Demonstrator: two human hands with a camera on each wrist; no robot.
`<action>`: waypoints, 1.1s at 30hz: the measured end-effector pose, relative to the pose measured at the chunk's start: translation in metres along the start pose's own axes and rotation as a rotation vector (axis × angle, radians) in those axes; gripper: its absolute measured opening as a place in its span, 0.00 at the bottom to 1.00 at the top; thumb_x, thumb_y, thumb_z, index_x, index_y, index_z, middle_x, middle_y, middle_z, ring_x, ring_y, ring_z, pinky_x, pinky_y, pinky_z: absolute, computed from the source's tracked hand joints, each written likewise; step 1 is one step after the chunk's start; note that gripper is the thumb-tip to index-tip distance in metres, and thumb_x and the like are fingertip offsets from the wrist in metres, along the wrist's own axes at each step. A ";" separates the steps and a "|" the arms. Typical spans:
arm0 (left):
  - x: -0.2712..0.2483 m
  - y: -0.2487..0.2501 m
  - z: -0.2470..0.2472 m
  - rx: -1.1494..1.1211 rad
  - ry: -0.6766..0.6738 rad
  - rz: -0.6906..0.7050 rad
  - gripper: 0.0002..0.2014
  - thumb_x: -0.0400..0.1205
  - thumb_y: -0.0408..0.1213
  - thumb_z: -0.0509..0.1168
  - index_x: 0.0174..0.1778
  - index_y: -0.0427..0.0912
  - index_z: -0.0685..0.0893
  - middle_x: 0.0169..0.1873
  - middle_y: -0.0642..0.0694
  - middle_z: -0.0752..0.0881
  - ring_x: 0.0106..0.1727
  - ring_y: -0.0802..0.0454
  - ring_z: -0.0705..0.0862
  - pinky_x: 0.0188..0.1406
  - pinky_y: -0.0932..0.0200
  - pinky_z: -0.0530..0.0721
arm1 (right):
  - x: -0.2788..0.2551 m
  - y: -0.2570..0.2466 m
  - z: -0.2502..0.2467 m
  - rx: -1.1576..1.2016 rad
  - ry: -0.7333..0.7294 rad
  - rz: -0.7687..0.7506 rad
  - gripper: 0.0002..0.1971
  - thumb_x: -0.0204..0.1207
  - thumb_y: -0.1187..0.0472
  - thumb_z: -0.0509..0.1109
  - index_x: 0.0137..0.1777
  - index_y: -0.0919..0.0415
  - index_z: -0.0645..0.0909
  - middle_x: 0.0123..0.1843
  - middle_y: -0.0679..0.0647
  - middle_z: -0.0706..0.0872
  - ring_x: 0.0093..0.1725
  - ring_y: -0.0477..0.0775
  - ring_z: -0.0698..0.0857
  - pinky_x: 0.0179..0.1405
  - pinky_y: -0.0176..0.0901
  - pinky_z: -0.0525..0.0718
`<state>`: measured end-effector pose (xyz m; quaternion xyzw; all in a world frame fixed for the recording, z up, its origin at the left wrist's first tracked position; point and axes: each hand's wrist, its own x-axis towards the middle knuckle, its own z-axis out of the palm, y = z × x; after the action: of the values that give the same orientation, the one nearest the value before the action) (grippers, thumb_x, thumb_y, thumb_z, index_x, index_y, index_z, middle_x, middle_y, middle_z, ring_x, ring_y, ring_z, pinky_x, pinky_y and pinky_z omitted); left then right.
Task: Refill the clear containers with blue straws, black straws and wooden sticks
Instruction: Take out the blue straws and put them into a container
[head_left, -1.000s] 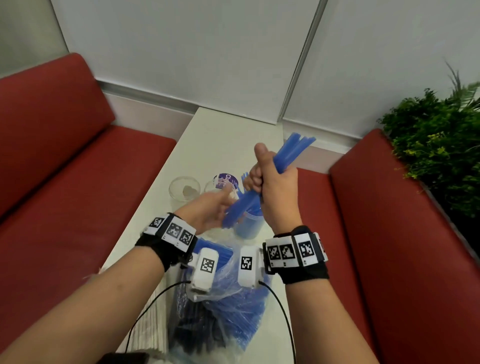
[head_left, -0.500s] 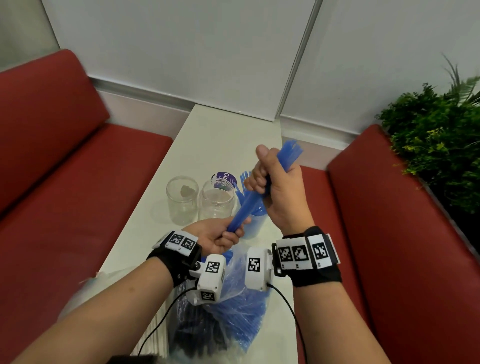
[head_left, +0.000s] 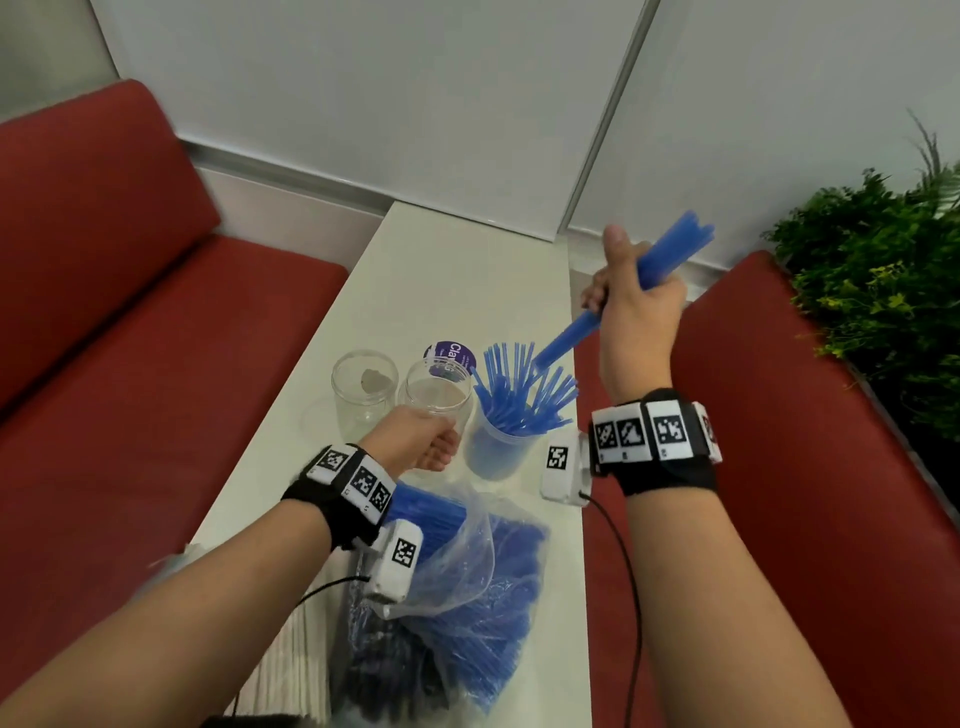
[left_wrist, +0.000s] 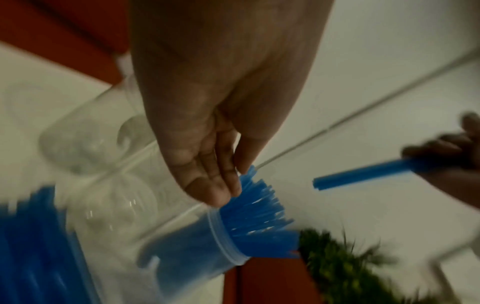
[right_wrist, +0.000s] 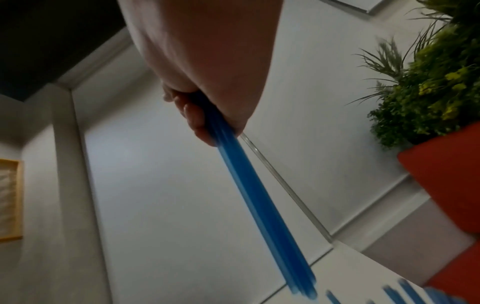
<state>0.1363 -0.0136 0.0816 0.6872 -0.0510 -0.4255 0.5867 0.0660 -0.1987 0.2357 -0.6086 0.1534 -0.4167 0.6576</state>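
My right hand (head_left: 626, 293) grips a bundle of blue straws (head_left: 670, 254) in its fist, raised above the table's right edge and tilted, its lower end over the straw-filled clear container (head_left: 496, 449). In the right wrist view the bundle (right_wrist: 254, 195) runs down from the curled fingers (right_wrist: 193, 121). My left hand (head_left: 431, 444) is empty with relaxed fingers, between the middle clear container (head_left: 439, 392) and the filled one. Seen from the left wrist, its straight fingers (left_wrist: 221, 185) almost touch the tops of the blue straws (left_wrist: 257, 207). A third clear container (head_left: 363, 389) stands farthest left.
A plastic bag of blue straws (head_left: 483, 577) lies near me on the white table (head_left: 441, 291), with black straws (head_left: 384, 675) and wooden sticks (head_left: 298, 649) beside it. A purple lid (head_left: 453, 353) lies behind the containers. Red benches flank the table; a plant (head_left: 883, 291) stands right.
My left hand has let go of the bundle's lower end and dropped toward the containers. The right hand has swung right and up with the bundle.
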 end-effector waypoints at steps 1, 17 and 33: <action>0.001 -0.003 -0.003 0.175 0.008 0.032 0.12 0.85 0.33 0.65 0.41 0.27 0.86 0.32 0.37 0.84 0.29 0.48 0.82 0.33 0.57 0.85 | 0.005 0.005 -0.003 -0.018 0.029 -0.006 0.20 0.81 0.50 0.76 0.33 0.53 0.70 0.24 0.49 0.71 0.24 0.50 0.70 0.29 0.46 0.72; 0.000 -0.066 0.027 1.813 -0.192 0.202 0.13 0.86 0.38 0.60 0.66 0.42 0.80 0.64 0.43 0.81 0.65 0.42 0.81 0.63 0.48 0.76 | -0.007 0.141 -0.025 -0.225 0.056 0.219 0.11 0.82 0.60 0.76 0.49 0.69 0.83 0.36 0.57 0.85 0.36 0.49 0.85 0.41 0.38 0.86; -0.018 -0.048 0.035 1.855 -0.085 0.122 0.14 0.88 0.34 0.55 0.66 0.42 0.79 0.65 0.45 0.82 0.67 0.44 0.80 0.65 0.51 0.73 | -0.012 0.136 -0.032 -0.416 -0.044 0.180 0.11 0.79 0.62 0.77 0.59 0.53 0.84 0.55 0.55 0.91 0.57 0.52 0.89 0.61 0.46 0.85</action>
<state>0.0819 -0.0151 0.0517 0.8613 -0.4281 -0.2076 -0.1783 0.0850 -0.2236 0.0994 -0.7238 0.2753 -0.3023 0.5559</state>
